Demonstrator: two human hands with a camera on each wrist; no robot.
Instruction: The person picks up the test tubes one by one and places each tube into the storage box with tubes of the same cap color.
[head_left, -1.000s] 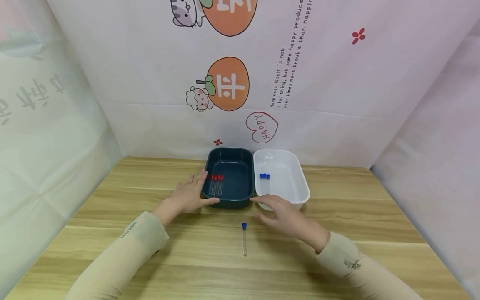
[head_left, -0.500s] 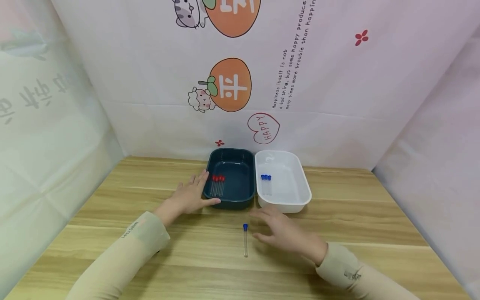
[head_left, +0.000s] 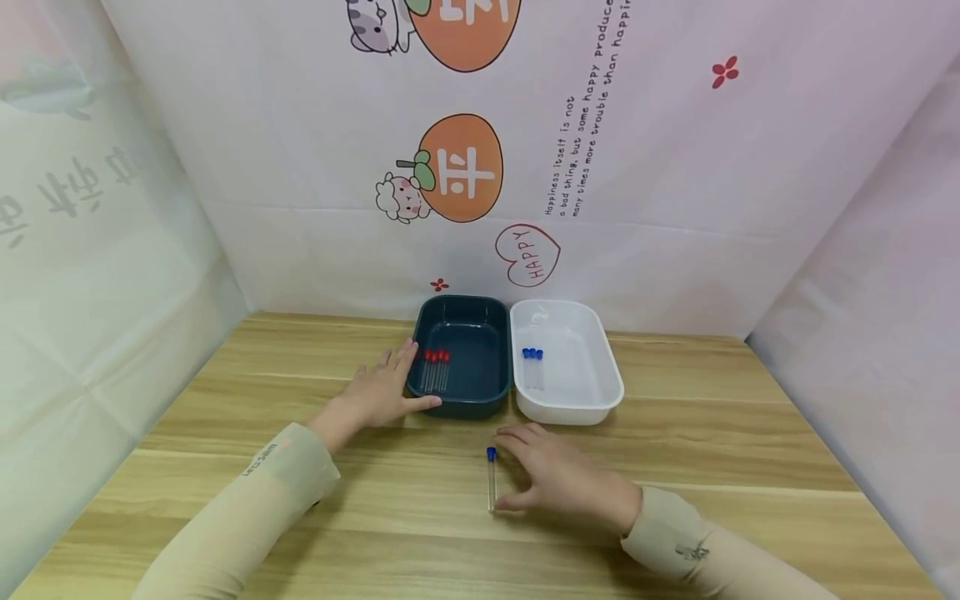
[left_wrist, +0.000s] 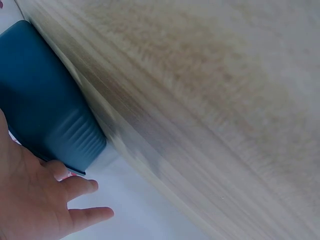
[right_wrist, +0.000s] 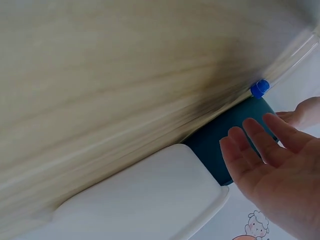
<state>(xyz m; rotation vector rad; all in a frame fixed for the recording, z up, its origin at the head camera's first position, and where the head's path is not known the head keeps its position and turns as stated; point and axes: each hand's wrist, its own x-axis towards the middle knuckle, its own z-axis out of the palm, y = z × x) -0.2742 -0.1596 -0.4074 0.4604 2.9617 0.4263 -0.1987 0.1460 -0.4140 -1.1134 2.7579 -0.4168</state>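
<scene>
A clear test tube with a blue cap (head_left: 492,478) lies on the wooden table in front of two trays. My right hand (head_left: 561,477) is just right of it, thumb near the tube's lower end and fingertips near the cap. In the right wrist view the blue cap (right_wrist: 260,88) shows beyond the spread fingers, apart from them. My left hand (head_left: 378,393) touches the left side and near corner of the dark teal tray (head_left: 480,408), its fingers extended. Several red-capped tubes (head_left: 437,371) lie inside that tray. Three blue-capped tubes (head_left: 532,354) lie in the white tray (head_left: 581,412).
Both trays stand side by side at the back of the wooden table (head_left: 375,533), near a printed white cloth backdrop (head_left: 637,275). More white cloth hangs along the left and right sides.
My right hand has come back from the white tray's front edge, toward me, down beside the blue-capped tube on the table. My left hand has stayed at the dark tray.
</scene>
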